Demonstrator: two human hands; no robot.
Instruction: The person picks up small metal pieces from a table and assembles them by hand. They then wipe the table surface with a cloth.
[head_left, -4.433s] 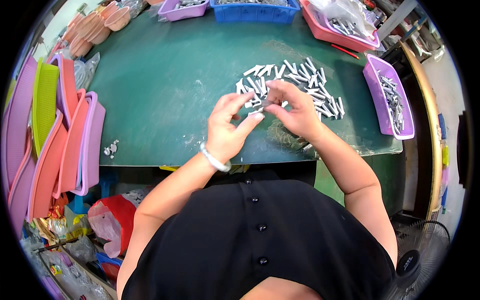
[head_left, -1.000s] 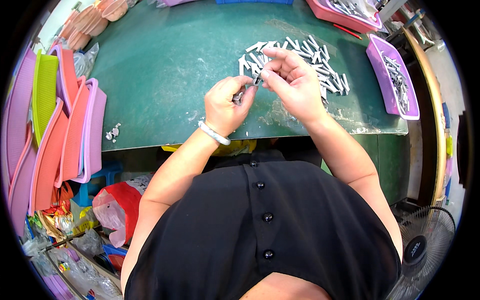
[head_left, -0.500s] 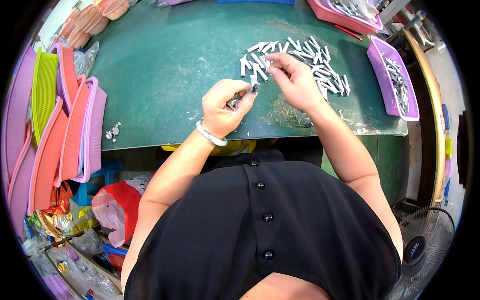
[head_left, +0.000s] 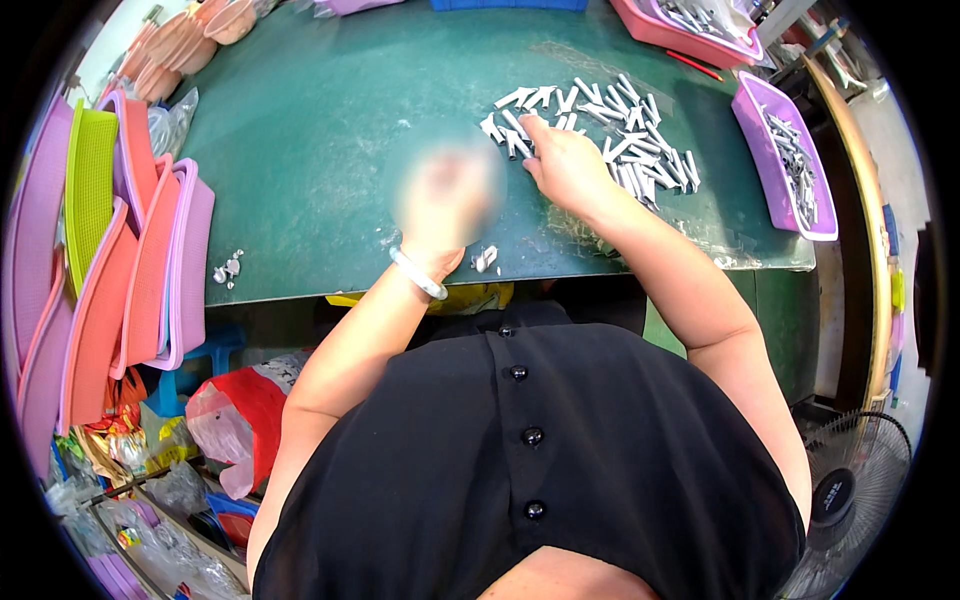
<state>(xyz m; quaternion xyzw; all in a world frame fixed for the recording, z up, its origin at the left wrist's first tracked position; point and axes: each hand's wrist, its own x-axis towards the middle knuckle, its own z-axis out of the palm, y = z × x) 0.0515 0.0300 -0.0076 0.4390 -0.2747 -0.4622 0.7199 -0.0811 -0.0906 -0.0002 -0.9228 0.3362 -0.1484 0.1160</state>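
Small grey-white tubular parts (head_left: 640, 150) lie in a loose pile on the green table (head_left: 330, 150), some of them forked. At the pile's near left side, my right hand (head_left: 568, 165) reaches in. Its index finger is stretched out by a grey tube (head_left: 514, 124), with the thumb held apart; the other fingers are curled under. My left hand (head_left: 446, 195), wearing a pale bangle at the wrist, is over the table left of the pile. It is blurred, so its fingers and anything in them cannot be made out. Beside that wrist, a small grey-white piece (head_left: 485, 259) rests close to the table's near edge.
A purple basket (head_left: 745, 125) of grey parts stands at the right edge, and a pink tray (head_left: 640, 30) at the far right. Stacked colourful baskets (head_left: 185, 260) line the left. Small pale pieces (head_left: 228, 268) lie near the left corner. A fan (head_left: 850, 490) stands lower right.
My left hand has moved slightly left, away from my right hand. The dark-and-grey part it held no longer shows there; a small piece now lies by its wrist. My right hand has lowered toward the pile.
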